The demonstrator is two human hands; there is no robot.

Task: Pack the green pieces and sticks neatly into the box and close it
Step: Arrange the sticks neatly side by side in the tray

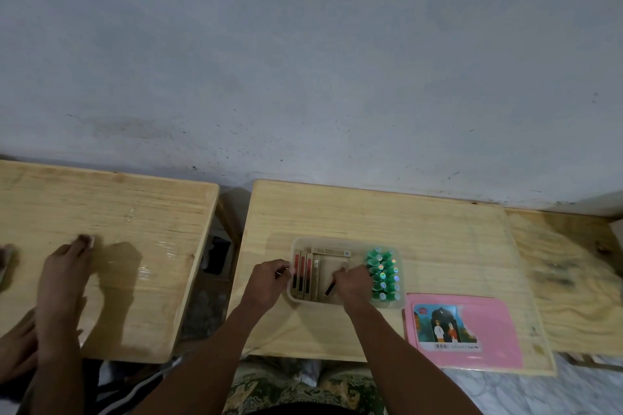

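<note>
Green pieces (382, 274) fill the box (337, 240) just right of the right hand (352, 285), which grips a stick (330, 288); the left hand (268, 285) holds its rim, lid (488, 323) not yet on.

Head view, single: looks forward and steeply down over the worktop (337, 212); wall fills the far half.

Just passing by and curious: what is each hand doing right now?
Left hand: grips the clear plastic box by its left rim.
Right hand: pinches a red-and-dark stick.
</note>
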